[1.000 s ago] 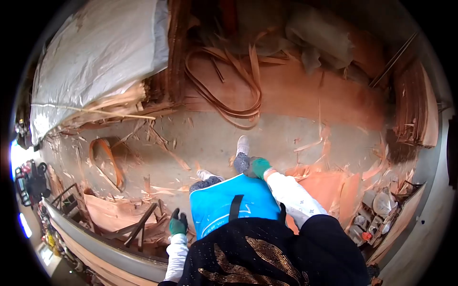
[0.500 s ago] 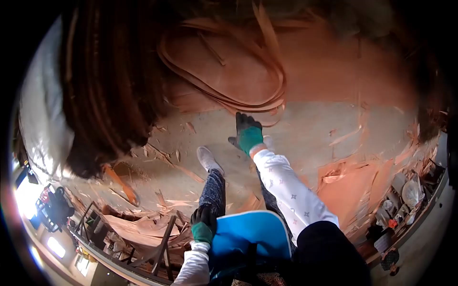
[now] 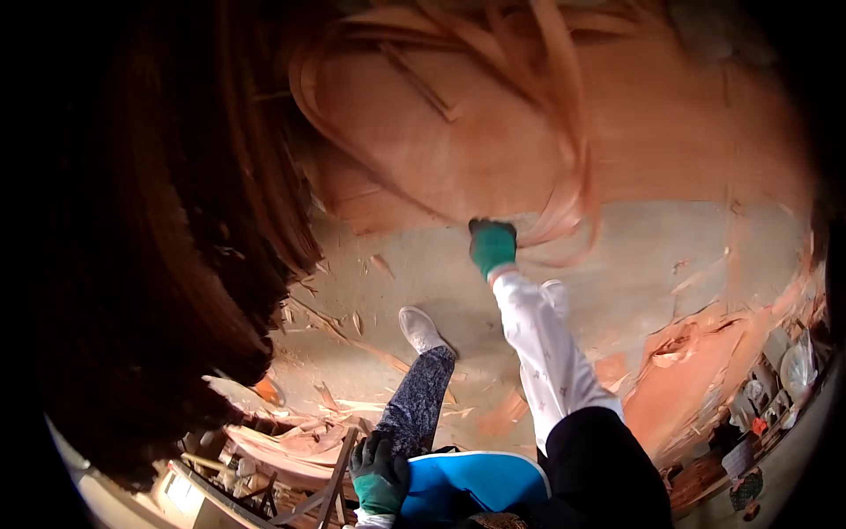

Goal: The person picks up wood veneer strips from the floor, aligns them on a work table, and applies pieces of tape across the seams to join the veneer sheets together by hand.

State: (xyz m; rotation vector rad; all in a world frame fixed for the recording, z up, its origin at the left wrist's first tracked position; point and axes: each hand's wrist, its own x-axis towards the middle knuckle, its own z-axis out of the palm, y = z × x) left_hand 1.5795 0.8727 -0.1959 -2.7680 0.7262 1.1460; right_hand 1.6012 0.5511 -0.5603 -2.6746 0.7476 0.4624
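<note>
My right hand [image 3: 493, 244], in a green glove with dark fingertips, is closed around the bend of a bundle of long, thin wood veneer strips [image 3: 568, 207]. The strips loop over a broad reddish-brown veneer sheet [image 3: 423, 159] on the floor, and their right side is blurred. On my left thigh rests my left hand [image 3: 379, 476], gloved in green and black, its fingers laid over the dark trouser leg [image 3: 421, 397]. It holds nothing that I can see. A blue apron [image 3: 476, 480] covers my lap.
A dark stack of layered veneer sheets [image 3: 211, 220] rises at the left. Wood scraps [image 3: 295, 441] lie around a frame at the lower left. Another reddish sheet [image 3: 696, 361] lies at the right, near bags and clutter [image 3: 797, 370]. Chips dot the grey floor [image 3: 652, 256].
My right hand has closed on the strips, and the loop has shifted and deformed. My left hand stays on the thigh. The view has turned, and the dark stack fills more of the left.
</note>
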